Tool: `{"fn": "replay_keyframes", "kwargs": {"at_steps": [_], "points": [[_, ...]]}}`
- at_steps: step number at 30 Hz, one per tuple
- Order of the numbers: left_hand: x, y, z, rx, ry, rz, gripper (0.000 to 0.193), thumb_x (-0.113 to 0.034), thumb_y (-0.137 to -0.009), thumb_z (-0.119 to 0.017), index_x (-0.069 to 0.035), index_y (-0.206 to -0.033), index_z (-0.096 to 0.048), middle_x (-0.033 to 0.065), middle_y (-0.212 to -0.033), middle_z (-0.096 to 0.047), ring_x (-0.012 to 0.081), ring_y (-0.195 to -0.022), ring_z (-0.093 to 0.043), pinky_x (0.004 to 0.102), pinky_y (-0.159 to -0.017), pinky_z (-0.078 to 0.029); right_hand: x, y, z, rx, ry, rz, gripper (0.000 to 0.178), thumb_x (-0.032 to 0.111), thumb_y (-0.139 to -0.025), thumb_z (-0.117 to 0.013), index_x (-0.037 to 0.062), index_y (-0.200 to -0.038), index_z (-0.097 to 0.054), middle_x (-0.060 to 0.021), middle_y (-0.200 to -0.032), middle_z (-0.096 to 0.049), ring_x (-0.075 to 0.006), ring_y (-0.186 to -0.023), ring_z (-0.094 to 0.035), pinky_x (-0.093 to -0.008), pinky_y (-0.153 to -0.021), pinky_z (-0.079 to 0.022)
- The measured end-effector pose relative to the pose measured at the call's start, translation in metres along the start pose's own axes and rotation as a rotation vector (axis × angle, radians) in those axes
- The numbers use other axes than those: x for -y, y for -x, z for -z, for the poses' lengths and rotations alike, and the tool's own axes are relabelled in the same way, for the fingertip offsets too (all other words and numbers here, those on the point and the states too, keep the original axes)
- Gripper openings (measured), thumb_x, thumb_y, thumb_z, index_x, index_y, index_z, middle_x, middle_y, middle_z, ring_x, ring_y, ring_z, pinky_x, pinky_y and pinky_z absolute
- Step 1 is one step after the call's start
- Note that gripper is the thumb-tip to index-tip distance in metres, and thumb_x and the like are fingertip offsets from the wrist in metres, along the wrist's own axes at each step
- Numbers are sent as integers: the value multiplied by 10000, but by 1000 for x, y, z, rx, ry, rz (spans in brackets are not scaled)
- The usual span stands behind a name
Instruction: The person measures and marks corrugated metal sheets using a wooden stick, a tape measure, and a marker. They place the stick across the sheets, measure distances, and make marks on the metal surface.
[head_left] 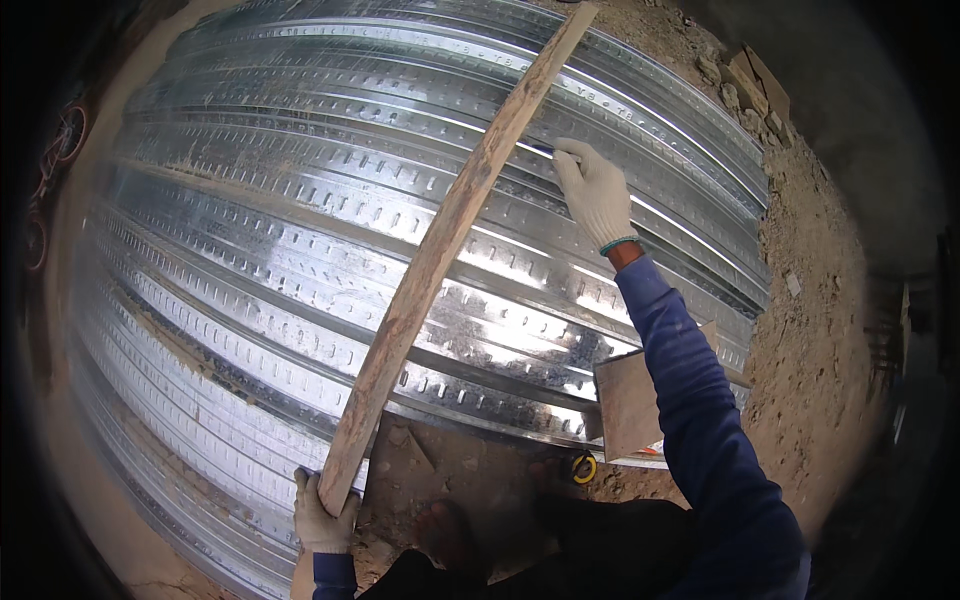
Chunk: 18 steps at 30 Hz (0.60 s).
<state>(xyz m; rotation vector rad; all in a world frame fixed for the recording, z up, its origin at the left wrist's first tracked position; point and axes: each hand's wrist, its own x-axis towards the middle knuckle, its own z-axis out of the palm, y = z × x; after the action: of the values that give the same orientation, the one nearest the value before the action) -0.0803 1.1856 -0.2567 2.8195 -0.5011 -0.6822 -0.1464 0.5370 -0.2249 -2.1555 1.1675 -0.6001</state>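
Wooden plank (435, 250), long and narrow, lies slantwise over ribbed metal sheets (330, 235), upper end at the far edge, lower end by the wearer. Left hand (322, 515), gloved, wraps the lower end, fingers on one edge, thumb on the other. Right hand (593, 190), also gloved, is right of the plank's upper half, pinching a slim dark-blue tool (543, 148) whose tip is close to the plank's edge; type too small to tell.

Handling, judged by eye: plank likely stiff, moderate weight, awkward from its length; held at one end only, the far end would swing or dip. Best hold: both edges near mid-length for lifting, lower end for steering. Faces look rough, so splinters possible; gloves help. Metal looks smooth and shiny, so the plank probably slides easily; ribs may make it rock. Sheet edges look thin, likely sharp, and long sheets probably flex; take them by both ends, gloved. Slim tool looks light, easy to drop in thick gloves; pinch near the tip. Wooden block (627, 405) sits under the right forearm, yellow ring (591, 470) near it.
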Motion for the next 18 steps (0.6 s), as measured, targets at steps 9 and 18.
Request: {"fn": "replay_keyframes", "kwargs": {"at_steps": [9,18], "points": [[8,0,-2,0,-7,-7,896,-341,-695,-978,-56,-1461,-611,286,-1656,-504,496,-1363,-616,548,-1123,-528,0,-28,-29,-52,65,184,326,348,-1075,-633,135,-1275,-777,-184,-1103,-800,-404,-1008,-768,-475,-892,-594],[7,2,-2,-29,3,-26,907,-336,-699,-973,-52,-1475,-600,289,-1653,-508,500,-1370,-612,549,-1121,-529,7,-26,-31,18,128,192,342,364,-1081,-629,119,-1270,-775,-184,-1100,-805,-410,-1008,-771,-483,-889,-596]]}}
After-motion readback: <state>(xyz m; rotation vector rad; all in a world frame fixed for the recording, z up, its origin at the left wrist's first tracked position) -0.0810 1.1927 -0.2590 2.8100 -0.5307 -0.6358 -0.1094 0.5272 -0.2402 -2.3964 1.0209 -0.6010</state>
